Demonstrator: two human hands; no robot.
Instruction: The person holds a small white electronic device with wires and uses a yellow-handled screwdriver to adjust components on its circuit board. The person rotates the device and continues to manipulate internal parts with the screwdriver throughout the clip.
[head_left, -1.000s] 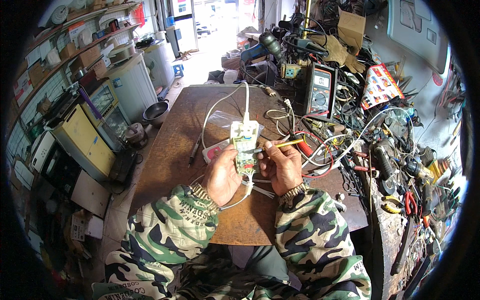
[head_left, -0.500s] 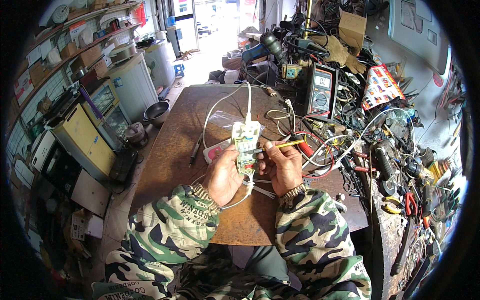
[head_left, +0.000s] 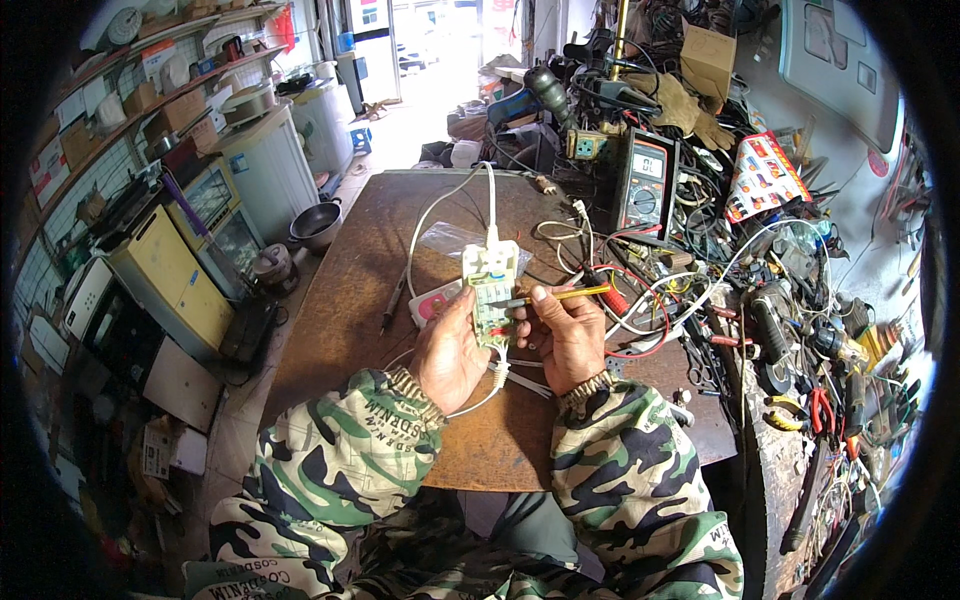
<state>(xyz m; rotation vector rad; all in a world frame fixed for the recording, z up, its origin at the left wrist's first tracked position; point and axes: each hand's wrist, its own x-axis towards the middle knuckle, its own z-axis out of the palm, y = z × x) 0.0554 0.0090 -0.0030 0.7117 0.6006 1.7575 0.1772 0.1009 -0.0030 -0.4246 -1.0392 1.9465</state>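
My left hand [head_left: 448, 350] is closed on the left side of an opened white casing [head_left: 490, 262] with a green circuit board inside [head_left: 494, 320] and white cables at both ends. My right hand [head_left: 568, 340] pinches a slim yellow tool [head_left: 580, 292], held crosswise with its grey end over the board; whether that end touches it is too small to tell. Behind my left hand lies a white-and-pink case [head_left: 433, 303], partly hidden. A clear plastic bag [head_left: 446, 236] lies beyond the casing, and a dark probe-like tool [head_left: 389, 312] lies left of my hands on the wooden table [head_left: 330, 340].
A multimeter [head_left: 642, 190] stands at the back right. Tangled leads [head_left: 650, 350] lie right of my hands, beside a heap of hand tools [head_left: 775, 360] and pliers [head_left: 785, 415]. A pan [head_left: 315, 222] and appliances [head_left: 165, 280] line the left side, below shelves [head_left: 160, 95].
The tips of my left fingers have shifted slightly upward along the casing. The yellow tool in my right hand lies a little flatter, its handle end slightly lower. Both forearms are almost still.
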